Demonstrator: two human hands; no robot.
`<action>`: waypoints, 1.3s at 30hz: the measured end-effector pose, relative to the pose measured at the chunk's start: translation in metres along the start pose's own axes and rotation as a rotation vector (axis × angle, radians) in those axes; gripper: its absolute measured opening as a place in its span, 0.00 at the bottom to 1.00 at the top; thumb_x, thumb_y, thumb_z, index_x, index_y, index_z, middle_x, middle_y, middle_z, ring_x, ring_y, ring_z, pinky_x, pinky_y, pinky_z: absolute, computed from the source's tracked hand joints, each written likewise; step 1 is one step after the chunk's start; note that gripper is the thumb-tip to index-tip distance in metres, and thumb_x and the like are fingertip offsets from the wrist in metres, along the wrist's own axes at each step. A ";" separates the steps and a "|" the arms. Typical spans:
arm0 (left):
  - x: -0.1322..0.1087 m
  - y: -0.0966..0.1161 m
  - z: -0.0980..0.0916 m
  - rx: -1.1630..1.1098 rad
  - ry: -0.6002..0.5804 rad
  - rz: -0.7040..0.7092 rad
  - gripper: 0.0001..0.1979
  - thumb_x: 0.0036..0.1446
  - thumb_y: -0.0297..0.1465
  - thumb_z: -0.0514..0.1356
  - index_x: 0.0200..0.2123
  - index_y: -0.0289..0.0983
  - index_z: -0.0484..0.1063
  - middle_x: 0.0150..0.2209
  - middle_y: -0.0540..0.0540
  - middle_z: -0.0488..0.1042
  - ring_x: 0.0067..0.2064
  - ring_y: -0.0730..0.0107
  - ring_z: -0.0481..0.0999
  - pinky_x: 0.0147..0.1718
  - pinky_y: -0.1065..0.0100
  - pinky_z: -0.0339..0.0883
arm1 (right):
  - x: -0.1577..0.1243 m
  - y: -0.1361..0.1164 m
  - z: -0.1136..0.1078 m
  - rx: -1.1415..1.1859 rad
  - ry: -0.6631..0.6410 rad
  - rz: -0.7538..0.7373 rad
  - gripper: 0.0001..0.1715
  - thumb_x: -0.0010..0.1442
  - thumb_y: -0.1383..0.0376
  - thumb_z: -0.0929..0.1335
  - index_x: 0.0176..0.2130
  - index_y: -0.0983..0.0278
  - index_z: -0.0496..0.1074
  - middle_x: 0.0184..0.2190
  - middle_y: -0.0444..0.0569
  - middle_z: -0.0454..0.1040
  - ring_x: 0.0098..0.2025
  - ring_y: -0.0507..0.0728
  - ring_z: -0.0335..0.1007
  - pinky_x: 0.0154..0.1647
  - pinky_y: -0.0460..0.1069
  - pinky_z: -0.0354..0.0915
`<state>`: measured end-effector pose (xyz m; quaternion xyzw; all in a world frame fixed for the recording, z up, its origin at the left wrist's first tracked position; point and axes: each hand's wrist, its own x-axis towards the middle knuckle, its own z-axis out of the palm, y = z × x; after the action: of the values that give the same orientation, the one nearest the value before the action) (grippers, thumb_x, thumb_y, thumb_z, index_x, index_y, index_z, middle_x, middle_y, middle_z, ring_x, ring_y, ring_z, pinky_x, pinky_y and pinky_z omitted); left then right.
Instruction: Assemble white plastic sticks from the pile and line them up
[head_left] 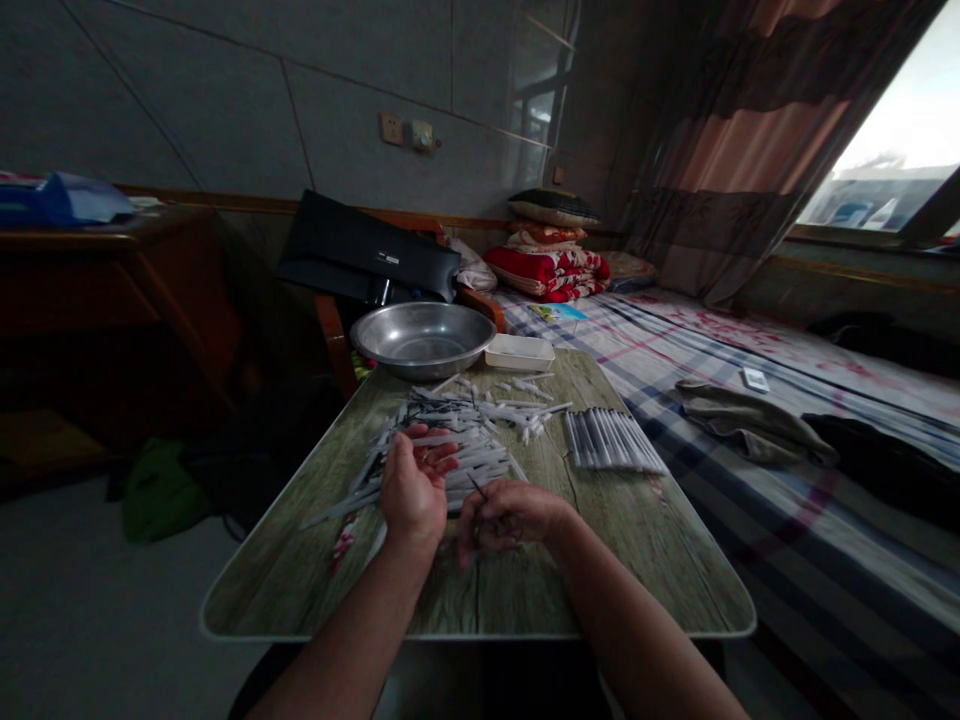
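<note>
Dark and slender, a thin piece (pixel 478 488) pokes up from the right grip (pixel 495 517), whose fingers are curled around it; the fingertips are partly blurred. Just left of it, the left grip (pixel 417 483) is turned palm up with its fingers loosely bent. A pale stick (pixel 436 439) crosses those fingers, though I cannot tell whether they grasp it or it lies behind them.

Directly beyond both grips, a loose pile of white and grey sticks (pixel 480 458) spreads over the wood-patterned desk (pixel 675 570), some reaching out left of the left grip. To the right of the right grip and a little farther off, similar sticks lie side by side in a neat row (pixel 613 443), their far ends dark.

Past the pile, at the desk's far end, stand a wide metal basin (pixel 424 366) and, just to its right, a shallow whitish tray (pixel 519 363). Behind the basin leans a black panel (pixel 360 245). Well to the right of the right grip, a bed with a checked sheet (pixel 645 350) bears a crumpled grey-green cloth (pixel 750 430) and, at its far end, a folded red-and-white quilt (pixel 547 272).
</note>
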<state>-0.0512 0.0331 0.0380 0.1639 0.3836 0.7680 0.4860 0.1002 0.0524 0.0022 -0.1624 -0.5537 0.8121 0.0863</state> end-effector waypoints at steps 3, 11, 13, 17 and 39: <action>0.001 -0.003 0.000 -0.074 0.045 -0.121 0.11 0.53 0.35 0.62 0.37 0.36 0.69 0.28 0.48 0.77 0.25 0.72 0.77 0.22 0.73 0.68 | -0.007 -0.001 -0.012 0.176 0.020 -0.106 0.33 0.56 0.42 0.58 0.33 0.69 0.67 0.23 0.53 0.76 0.10 0.45 0.49 0.09 0.42 0.42; 0.012 -0.016 -0.004 -0.053 -0.036 -0.113 0.20 0.37 0.31 0.71 0.36 0.36 0.70 0.29 0.50 0.77 0.27 0.74 0.75 0.25 0.74 0.68 | -0.017 -0.007 -0.020 0.198 0.418 -0.322 0.14 0.54 0.58 0.69 0.30 0.65 0.64 0.16 0.38 0.62 0.13 0.43 0.44 0.12 0.40 0.41; 0.013 -0.017 -0.004 -0.017 -0.054 -0.092 0.22 0.37 0.34 0.71 0.37 0.37 0.70 0.29 0.50 0.76 0.28 0.73 0.75 0.24 0.74 0.68 | -0.016 -0.007 -0.018 0.215 0.489 -0.320 0.15 0.53 0.59 0.71 0.31 0.65 0.64 0.18 0.38 0.63 0.13 0.43 0.45 0.13 0.40 0.40; 0.013 -0.015 -0.005 0.029 -0.096 -0.053 0.23 0.39 0.38 0.71 0.37 0.37 0.69 0.31 0.50 0.76 0.29 0.72 0.76 0.25 0.73 0.68 | -0.014 -0.006 -0.017 0.204 0.561 -0.327 0.17 0.50 0.60 0.74 0.33 0.65 0.65 0.21 0.39 0.66 0.15 0.43 0.50 0.14 0.40 0.41; 0.023 -0.019 -0.013 0.383 -0.297 0.160 0.14 0.50 0.40 0.64 0.34 0.37 0.69 0.26 0.53 0.70 0.27 0.74 0.70 0.25 0.73 0.66 | -0.012 -0.002 -0.026 0.085 0.508 -0.252 0.18 0.48 0.59 0.75 0.32 0.66 0.66 0.21 0.40 0.69 0.14 0.42 0.50 0.13 0.40 0.41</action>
<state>-0.0584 0.0524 0.0128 0.3938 0.4323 0.6849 0.4348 0.1209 0.0714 -0.0024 -0.2867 -0.4958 0.7508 0.3291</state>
